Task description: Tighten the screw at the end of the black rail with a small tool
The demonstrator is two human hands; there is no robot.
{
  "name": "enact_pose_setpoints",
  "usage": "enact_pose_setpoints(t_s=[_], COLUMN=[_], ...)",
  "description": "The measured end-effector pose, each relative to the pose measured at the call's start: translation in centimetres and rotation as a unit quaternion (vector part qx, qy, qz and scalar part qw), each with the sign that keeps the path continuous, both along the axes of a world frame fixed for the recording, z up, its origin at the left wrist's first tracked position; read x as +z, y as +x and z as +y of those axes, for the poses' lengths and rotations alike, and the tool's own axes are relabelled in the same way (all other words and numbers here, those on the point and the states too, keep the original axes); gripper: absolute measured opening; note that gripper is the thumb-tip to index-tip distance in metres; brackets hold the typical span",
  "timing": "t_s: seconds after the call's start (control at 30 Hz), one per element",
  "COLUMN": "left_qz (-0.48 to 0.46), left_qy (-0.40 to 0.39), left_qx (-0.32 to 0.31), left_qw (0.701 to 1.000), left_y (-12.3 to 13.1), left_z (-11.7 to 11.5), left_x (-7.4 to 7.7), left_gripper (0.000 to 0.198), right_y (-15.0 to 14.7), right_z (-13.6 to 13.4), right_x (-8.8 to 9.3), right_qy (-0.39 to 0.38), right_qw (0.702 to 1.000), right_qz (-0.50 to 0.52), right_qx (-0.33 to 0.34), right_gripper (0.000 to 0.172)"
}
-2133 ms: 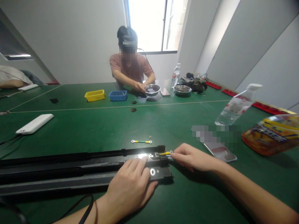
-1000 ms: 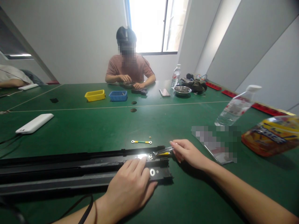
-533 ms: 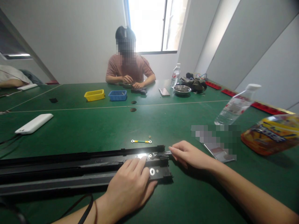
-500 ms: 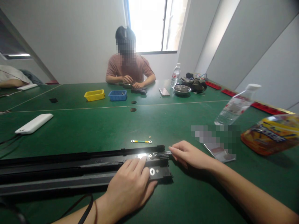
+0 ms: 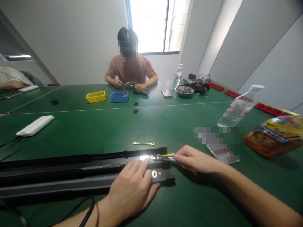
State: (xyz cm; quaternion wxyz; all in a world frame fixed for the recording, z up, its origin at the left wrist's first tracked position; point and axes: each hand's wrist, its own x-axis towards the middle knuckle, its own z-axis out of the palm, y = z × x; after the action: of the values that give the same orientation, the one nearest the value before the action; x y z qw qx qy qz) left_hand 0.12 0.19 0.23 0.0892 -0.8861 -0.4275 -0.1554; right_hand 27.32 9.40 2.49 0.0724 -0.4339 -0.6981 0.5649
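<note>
Long black metal rails [image 5: 99, 183] lie side by side across the left of the table. My left hand [image 5: 133, 183] is clamped over them near their right end, fingertips on the inner strip and thumb along the near edge. Just past those fingertips, a ring-shaped fastener [image 5: 152, 158] sits on the strip. At the rails' right end, my right hand [image 5: 189, 159] is closed in a pinch on a slim metal tool [image 5: 173, 160], mostly hidden. A yellow-sleeved wire [image 5: 167, 155] with a ring terminal runs beside the tool, up to the fingertips.
Beyond the rails lie a green-and-yellow ring-terminal wire [image 5: 143, 143] and a small nut [image 5: 151, 138]. A phone [image 5: 222, 151], bottle [image 5: 239, 107] and snack bag [image 5: 272, 137] are on the right. A white power bank [image 5: 35, 126] lies left. Opposite, a person [image 5: 132, 69] sits behind bins [image 5: 119, 97].
My right hand has shifted slightly right and down with the tool, and the yellow-sleeved wire now shows. My left hand stays put. The person opposite has drawn one hand away from the bowl.
</note>
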Motion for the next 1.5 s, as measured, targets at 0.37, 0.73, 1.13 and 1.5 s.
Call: enact_pose_setpoints(t_s=[0.37, 0.73, 1.13, 1.5], left_qz=[0.002, 0.005, 0.004, 0.000], left_qy=[0.003, 0.000, 0.000, 0.001], left_qx=[0.001, 0.002, 0.002, 0.000], left_qw=[1.000, 1.000, 1.000, 1.000], left_y=[0.0, 0.0, 0.0, -0.1], left_z=[-0.1, -0.1, -0.1, -0.2], left_x=[0.1, -0.1, 0.0, -0.1], left_gripper=[0.026, 0.026, 0.026, 0.025], right_y=[0.1, -0.7, -1.6, -0.7], right_z=[0.1, 0.3, 0.0, -0.1], right_x=[-0.1, -1.9, -2.0, -0.3], right_qy=[-0.027, 0.078, 0.067, 0.018], right_qw=[0.999, 0.976, 0.973, 0.999], right_qz=[0.021, 0.105, 0.146, 0.024], right_qx=[-0.028, -0.175, -0.164, -0.031], right_gripper=[0.054, 0.048, 0.051, 0.050])
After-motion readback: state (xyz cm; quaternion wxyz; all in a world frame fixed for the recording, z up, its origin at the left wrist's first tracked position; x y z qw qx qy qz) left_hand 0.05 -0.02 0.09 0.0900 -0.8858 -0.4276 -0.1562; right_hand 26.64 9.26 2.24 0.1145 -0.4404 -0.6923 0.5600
